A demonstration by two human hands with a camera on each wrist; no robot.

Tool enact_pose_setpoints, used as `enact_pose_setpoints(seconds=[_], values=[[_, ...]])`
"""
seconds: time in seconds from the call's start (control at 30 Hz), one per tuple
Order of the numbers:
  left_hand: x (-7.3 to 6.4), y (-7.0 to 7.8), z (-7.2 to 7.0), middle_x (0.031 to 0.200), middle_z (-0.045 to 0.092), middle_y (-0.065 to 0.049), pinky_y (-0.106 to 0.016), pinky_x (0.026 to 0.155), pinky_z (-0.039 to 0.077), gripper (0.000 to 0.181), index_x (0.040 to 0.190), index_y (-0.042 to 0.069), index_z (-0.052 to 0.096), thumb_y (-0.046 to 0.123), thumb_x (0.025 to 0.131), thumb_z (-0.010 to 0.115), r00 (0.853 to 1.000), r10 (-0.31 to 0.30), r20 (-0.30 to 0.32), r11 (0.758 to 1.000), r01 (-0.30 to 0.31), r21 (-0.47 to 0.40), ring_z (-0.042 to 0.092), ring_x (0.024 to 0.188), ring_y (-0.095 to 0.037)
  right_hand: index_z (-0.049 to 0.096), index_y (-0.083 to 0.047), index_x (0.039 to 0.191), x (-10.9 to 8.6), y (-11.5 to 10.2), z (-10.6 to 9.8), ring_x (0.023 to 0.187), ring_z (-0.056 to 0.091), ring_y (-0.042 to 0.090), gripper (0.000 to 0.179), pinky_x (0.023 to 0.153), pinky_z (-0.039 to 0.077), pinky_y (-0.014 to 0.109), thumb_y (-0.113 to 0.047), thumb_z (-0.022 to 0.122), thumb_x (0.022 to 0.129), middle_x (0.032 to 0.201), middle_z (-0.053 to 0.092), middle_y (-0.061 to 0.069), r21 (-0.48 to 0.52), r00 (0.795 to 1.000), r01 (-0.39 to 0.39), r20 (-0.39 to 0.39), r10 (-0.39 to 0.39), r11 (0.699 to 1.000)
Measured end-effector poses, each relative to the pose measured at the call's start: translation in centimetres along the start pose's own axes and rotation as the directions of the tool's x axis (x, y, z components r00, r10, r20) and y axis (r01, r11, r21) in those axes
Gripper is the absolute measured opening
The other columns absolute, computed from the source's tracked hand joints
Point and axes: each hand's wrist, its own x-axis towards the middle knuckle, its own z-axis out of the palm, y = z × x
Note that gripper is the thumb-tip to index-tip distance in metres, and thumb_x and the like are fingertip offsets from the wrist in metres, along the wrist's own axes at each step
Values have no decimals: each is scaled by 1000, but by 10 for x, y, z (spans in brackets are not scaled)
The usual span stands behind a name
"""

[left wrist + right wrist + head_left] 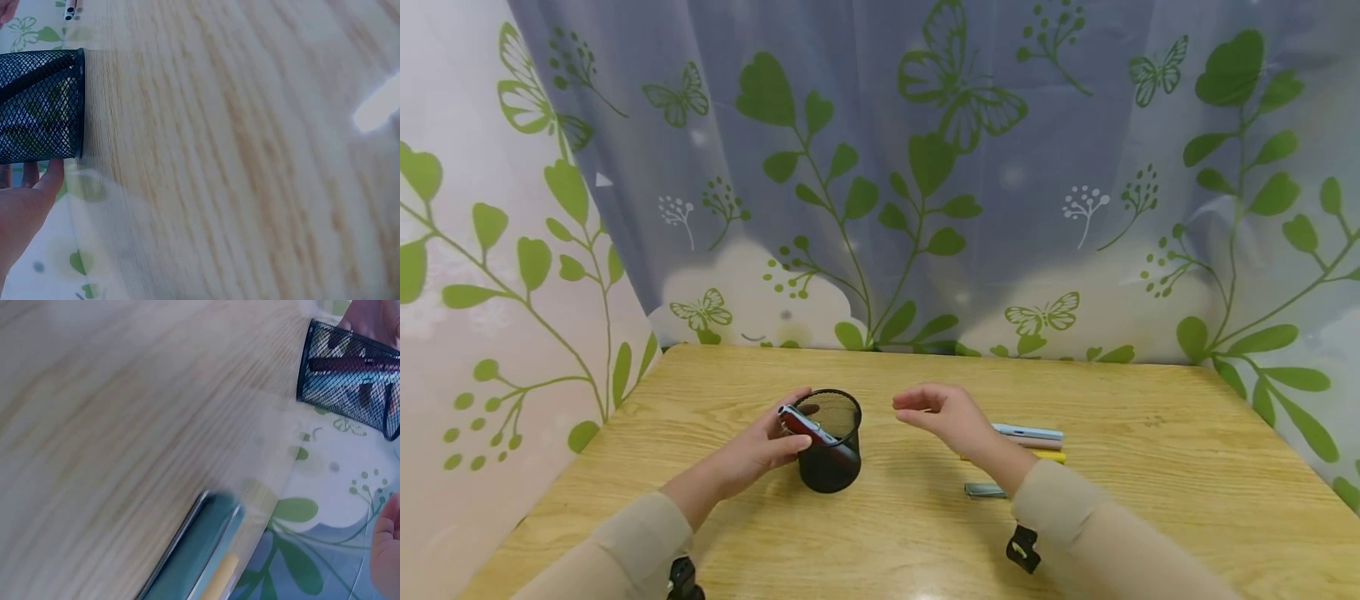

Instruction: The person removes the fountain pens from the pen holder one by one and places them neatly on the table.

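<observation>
A black mesh pen cup (831,473) stands on the table, and my left hand (763,448) grips its left side, thumb toward me and fingers around behind. Inside the cup, a dark red pen (340,364) and a light blue pen (808,423) lean toward the left rim. My right hand (951,417) hovers to the right of the cup, fingers loosely bent, holding nothing. Under and beyond the right forearm lie a light blue pen (1036,432), a brownish pen (1047,445), a yellow pen (1054,457) and a dark green pen (985,491), partly hidden by the arm.
The wooden table (880,542) reaches back to a curtain (887,208) printed with leaves and butterflies. A second pale curtain panel (467,350) hangs along the left edge. Each wrist wears a small black camera mount (1024,548).
</observation>
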Motion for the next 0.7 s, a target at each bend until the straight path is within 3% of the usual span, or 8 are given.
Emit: enact_pose_setpoints(seconds=[0.37,0.7], values=[[0,-1,1,152,13,-17,-55,104,24,76,151,18,6,19,94,56,1000,-8,13,1000,8,-7,25,134,-35,59,-1,124,15,-12,34,102,61,20,40,85,49,31,-14,66,87,114,64,14,144,993,75,81,-87,987],[1,-1,-1,153,11,-16,-53,104,26,75,151,17,3,18,96,54,999,15,40,1000,-14,-9,27,133,-33,59,-2,125,24,-29,65,105,59,21,41,84,49,28,-15,68,86,116,64,11,124,987,126,82,-137,984]])
